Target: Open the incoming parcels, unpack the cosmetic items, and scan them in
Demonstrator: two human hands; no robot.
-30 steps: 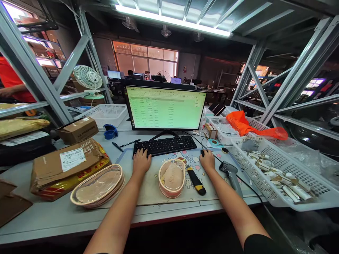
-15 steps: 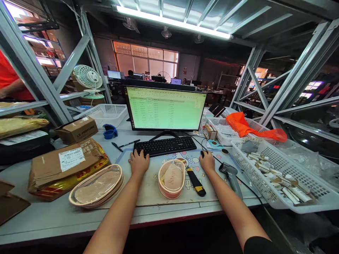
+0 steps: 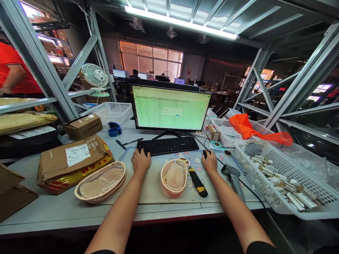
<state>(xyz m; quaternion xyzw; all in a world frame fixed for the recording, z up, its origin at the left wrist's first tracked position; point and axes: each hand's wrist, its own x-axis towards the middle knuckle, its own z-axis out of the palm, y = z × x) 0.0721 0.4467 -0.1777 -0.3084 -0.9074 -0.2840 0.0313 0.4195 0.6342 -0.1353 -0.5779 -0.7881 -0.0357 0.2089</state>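
Resting unclenched, left of frame centre: left hand (image 3: 141,162) at keyboard (image 3: 171,145) corner, seemingly for typing; right of centre: right hand (image 3: 210,162) grasping mouse (image 3: 205,153).

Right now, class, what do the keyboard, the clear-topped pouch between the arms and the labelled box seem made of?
Keyboard: dull black, probably plastic, judging by its keys. Pouch: glossy top, likely vinyl, given its see-through sheen. Box: matte brown, apparently cardboard; creased edges.

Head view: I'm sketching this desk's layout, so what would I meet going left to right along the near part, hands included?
Stack of clear-topped pouches, left hand, single clear-topped pouch, black-and-yellow tool, right hand on the mouse, handheld scanner, white perforated basket.
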